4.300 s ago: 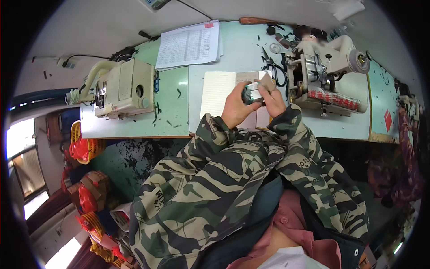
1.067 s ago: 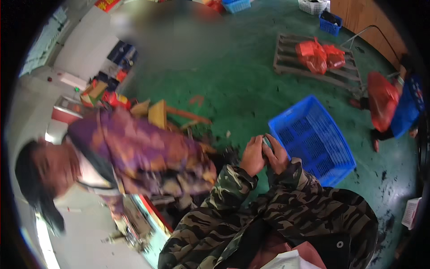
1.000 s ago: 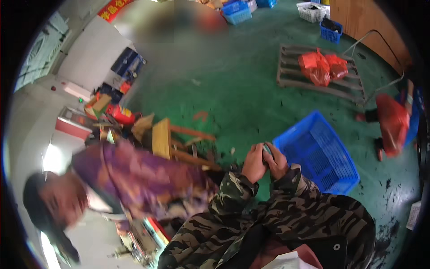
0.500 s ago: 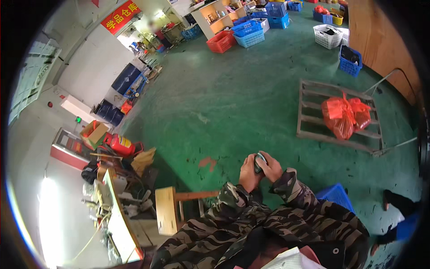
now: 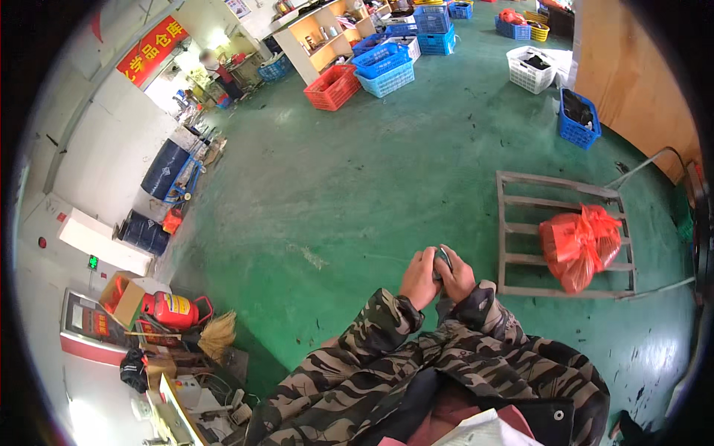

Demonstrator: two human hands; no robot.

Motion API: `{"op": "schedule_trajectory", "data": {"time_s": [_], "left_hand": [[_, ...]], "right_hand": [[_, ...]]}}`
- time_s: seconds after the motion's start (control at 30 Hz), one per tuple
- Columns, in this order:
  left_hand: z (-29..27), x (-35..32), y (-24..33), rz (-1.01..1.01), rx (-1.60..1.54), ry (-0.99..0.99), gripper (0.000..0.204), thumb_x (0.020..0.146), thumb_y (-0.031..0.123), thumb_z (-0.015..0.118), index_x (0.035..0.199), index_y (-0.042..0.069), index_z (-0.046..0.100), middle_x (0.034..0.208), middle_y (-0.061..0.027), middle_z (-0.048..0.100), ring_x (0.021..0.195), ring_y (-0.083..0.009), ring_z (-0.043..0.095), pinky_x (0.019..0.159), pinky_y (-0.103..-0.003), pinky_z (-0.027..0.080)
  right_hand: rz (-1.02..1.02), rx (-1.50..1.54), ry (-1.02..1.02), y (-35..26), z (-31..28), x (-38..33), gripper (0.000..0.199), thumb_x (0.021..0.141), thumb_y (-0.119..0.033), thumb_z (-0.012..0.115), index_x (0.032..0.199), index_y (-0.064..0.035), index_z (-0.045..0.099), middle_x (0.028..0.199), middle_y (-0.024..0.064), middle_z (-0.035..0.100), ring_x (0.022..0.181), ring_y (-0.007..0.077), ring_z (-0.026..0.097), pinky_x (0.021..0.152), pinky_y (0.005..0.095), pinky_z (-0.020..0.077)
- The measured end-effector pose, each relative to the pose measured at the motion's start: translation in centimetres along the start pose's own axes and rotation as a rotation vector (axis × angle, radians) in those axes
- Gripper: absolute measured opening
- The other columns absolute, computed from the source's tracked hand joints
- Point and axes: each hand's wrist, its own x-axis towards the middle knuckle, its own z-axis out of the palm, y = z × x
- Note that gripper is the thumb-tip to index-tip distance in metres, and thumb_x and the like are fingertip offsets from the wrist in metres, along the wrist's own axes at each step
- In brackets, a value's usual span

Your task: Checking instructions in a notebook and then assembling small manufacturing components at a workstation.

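My left hand point(image 5: 419, 279) and my right hand point(image 5: 457, 280) are held close together in front of my body, above the green floor. Between them is a small dark, rounded object with a pale, shiny edge point(image 5: 442, 258); its kind is not clear, as the fingers cover most of it. Both hands have their fingers curled round it, the thumbs near its top. Camouflage sleeves cover both forearms.
To the right stands a flat metal-frame cart point(image 5: 502, 234) carrying a tied red plastic bag point(image 5: 581, 249). Blue point(image 5: 579, 134), white point(image 5: 531, 72) and red point(image 5: 332, 89) crates stand farther off. On the left are dark drums point(image 5: 165, 169), a red cylinder point(image 5: 172, 309) and a straw broom point(image 5: 218, 336).
My view has shifted forward over the floor. The wooden stool and the blue crate beside me have left the picture. Both hands stay together on the small object.
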Motion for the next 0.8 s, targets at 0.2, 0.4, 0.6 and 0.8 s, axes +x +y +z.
{"op": "schedule_trajectory", "data": {"time_s": [0.2, 0.4, 0.6, 0.8], "left_hand": [[-3.0, 15.7, -7.9, -0.032, -0.071, 0.052, 0.041, 0.067, 0.002, 0.062, 0.105, -0.001, 0.045, 0.094, -0.0239, 0.053, 0.088, -0.0432, 0.051, 0.07, -0.045, 0.043], [-2.7, 31.3, -14.6, -0.046, 0.006, 0.16, 0.036, 0.07, 0.006, 0.06, 0.103, -0.001, 0.046, 0.093, -0.0232, 0.054, 0.086, -0.0434, 0.051, 0.07, -0.046, 0.043], [-2.5, 49.0, -23.3, 0.008, -0.112, 0.14, 0.039, 0.069, 0.005, 0.058, 0.106, -0.001, 0.046, 0.096, -0.0235, 0.053, 0.089, -0.0425, 0.051, 0.073, -0.045, 0.043], [-3.3, 68.6, -27.9, 0.109, -0.163, -0.035, 0.041, 0.067, 0.004, 0.059, 0.106, -0.002, 0.046, 0.098, -0.0224, 0.053, 0.091, -0.0411, 0.051, 0.077, -0.043, 0.043]], "right_hand": [[-0.186, -0.063, -0.008, -0.4, 2.8, 17.4, 0.045, 0.082, -0.028, 0.056, 0.117, -0.0002, 0.049, 0.107, 0.0215, 0.054, 0.094, 0.0367, 0.055, 0.08, 0.0395, 0.045], [-0.219, -0.109, 0.023, 1.5, 4.6, 33.9, 0.04, 0.082, -0.023, 0.057, 0.116, -0.0016, 0.051, 0.112, 0.0193, 0.053, 0.098, 0.0363, 0.054, 0.081, 0.0387, 0.0452], [-0.226, -0.168, 0.036, 4.5, 6.1, 52.6, 0.039, 0.081, -0.021, 0.057, 0.115, -0.0019, 0.051, 0.112, 0.02, 0.053, 0.099, 0.0369, 0.053, 0.082, 0.0395, 0.0451], [-0.009, -0.125, 0.112, 3.6, 4.8, 70.1, 0.045, 0.081, -0.019, 0.056, 0.12, 0.0006, 0.045, 0.114, 0.0208, 0.051, 0.102, 0.0357, 0.052, 0.084, 0.0385, 0.0438]]}}
